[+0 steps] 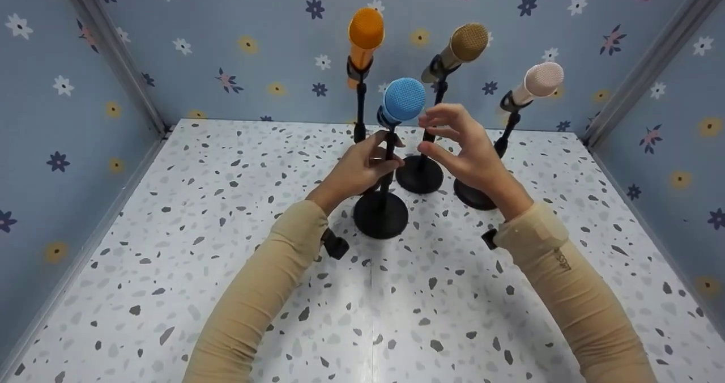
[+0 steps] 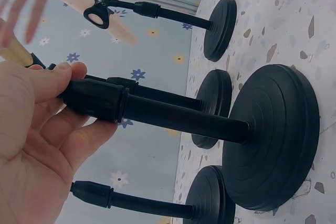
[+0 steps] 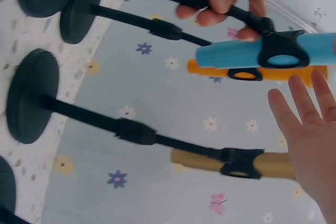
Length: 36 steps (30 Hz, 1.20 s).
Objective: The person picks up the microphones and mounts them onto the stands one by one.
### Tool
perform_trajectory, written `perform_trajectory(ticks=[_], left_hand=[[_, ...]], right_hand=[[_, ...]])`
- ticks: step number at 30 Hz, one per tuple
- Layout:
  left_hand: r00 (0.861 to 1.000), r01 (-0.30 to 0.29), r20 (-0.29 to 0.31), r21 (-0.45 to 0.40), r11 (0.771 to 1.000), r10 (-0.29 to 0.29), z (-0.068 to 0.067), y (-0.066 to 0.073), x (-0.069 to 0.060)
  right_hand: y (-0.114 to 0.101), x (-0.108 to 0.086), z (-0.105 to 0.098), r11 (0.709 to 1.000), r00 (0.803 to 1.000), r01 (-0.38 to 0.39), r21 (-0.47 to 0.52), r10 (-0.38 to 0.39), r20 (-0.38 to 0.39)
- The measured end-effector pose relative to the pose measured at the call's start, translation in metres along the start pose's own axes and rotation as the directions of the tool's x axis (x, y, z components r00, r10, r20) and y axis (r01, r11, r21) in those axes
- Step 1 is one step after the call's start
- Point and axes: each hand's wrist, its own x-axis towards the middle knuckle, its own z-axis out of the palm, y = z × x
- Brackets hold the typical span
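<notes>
A blue microphone (image 1: 404,98) sits in the clip of a black desk stand (image 1: 381,217), whose round base rests on the table. My left hand (image 1: 358,166) grips this stand's pole below the clip; the left wrist view shows thumb and fingers around its thick black collar (image 2: 94,99). Just right of the blue microphone is my right hand (image 1: 467,148), fingers spread and slightly bent, holding nothing. In the right wrist view the blue microphone's handle (image 3: 231,54) passes through the clip, with the fingertips (image 3: 281,103) near it and apart from it.
Behind stand an orange microphone (image 1: 366,29) and a gold microphone (image 1: 468,42) on similar black stands. A pale pink microphone (image 1: 544,79) on its stand is at the right, beyond my right hand. Flower-patterned panels (image 1: 226,49) enclose the speckled white table (image 1: 226,247) at the back and sides.
</notes>
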Motion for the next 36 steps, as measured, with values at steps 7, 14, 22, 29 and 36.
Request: perform_trajectory(ticks=[7, 14, 22, 29, 36], left_hand=[[1.0, -0.017, 0.0, 0.016, 1.0, 0.017, 0.0, 0.0, -0.001], [1.0, -0.017, 0.007, 0.01, 1.0, 0.017, 0.0, 0.001, -0.002], [1.0, -0.025, 0.001, 0.007, 1.0, 0.025, 0.0, 0.001, -0.002], [1.0, -0.013, 0.002, 0.016, 1.0, 0.013, 0.0, 0.0, -0.002], [1.0, -0.017, -0.006, 0.023, 1.0, 0.017, 0.001, -0.001, -0.002]], right_hand=[[0.03, -0.034, 0.0, 0.974, 0.954, -0.223, -0.045, 0.228, 0.196], [0.056, -0.052, 0.017, 0.914, 0.769, -0.33, -0.237, 0.405, 0.494], [0.07, -0.055, 0.045, 0.932, 0.708, -0.274, -0.236, 0.362, 0.607], [0.074, -0.052, 0.064, 0.912, 0.677, -0.277, -0.302, 0.408, 0.612], [0.074, -0.05, 0.07, 0.898, 0.656, -0.228, -0.377, 0.427, 0.623]])
